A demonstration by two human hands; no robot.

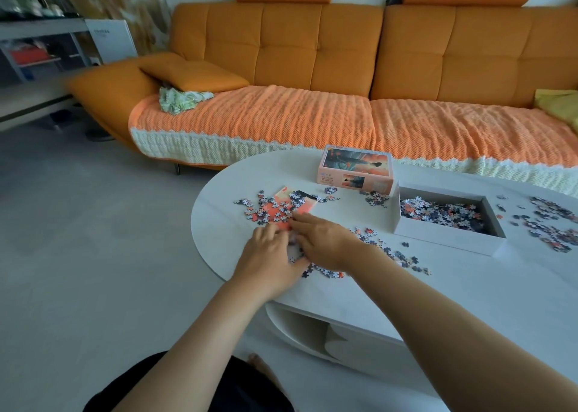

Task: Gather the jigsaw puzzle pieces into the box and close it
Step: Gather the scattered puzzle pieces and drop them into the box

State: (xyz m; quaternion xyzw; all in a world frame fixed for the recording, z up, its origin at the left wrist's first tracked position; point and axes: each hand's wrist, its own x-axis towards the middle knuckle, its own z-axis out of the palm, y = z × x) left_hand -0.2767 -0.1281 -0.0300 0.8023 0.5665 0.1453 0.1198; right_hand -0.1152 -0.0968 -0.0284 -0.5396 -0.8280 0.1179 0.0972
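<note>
- The puzzle pieces (553,224) are only partly gathered. A good layer lies inside the open box (444,239), but three loose groups remain on the bench (215,233): one over a printed sheet (283,193) at the left end, a trail near the front edge, and a wide scatter to the right of the box.
- I judge the step in hand to be sweeping the left group together; closing is a long way off.
- My left hand (269,253) and right hand (325,242) lie palm-down side by side, just touching, at the near edge of that sheet. The fingers are loosely bent and press on pieces between and under them. I see nothing pinched or lifted; what sits under the palms is hidden.
- The box stands well apart from my hands, to the right, with its opening upward. Its lid (356,165) stands behind it toward the sofa (312,52), beside the box's far left corner.
- Next move, as I read it: draw the pile tight, cup it from both sides, carry it right over the near wall of the box and let go inside.
- The sheet could serve as a scoop, though pieces would probably slide off its edges if tipped.
- The front trail and the right scatter follow, then the lid.
</note>
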